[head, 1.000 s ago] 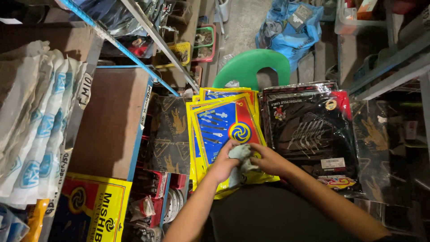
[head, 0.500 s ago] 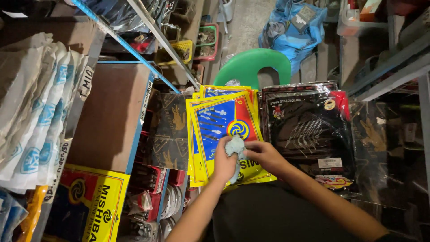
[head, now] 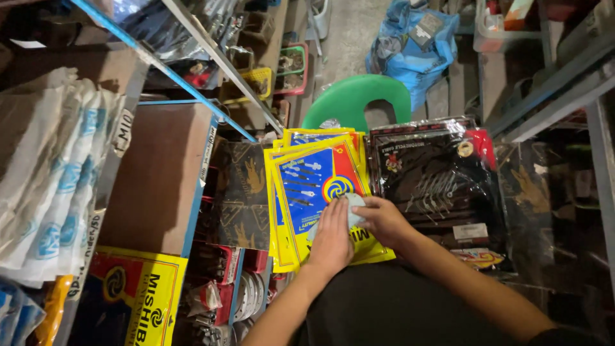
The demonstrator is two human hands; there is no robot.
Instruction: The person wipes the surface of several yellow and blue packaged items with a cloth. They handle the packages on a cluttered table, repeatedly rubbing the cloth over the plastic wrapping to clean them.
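Pressing pale cloth (head: 351,211) onto yellow packet stack (head: 314,186): left hand (head: 332,238) flat, right hand (head: 383,219) grip holding cloth.

A small, crowded parts shop or its stockroom. Metal shelving with blue-painted rails (head: 160,67), full of goods. Many identical flat yellow-and-blue packets (head: 317,186) in a stack, beside black plastic-wrapped packs of metal spokes (head: 435,182). White plastic bags with blue round marks (head: 54,166) in a row at left. Brown cardboard box (head: 157,176), green plastic stool (head: 359,99), concrete floor.
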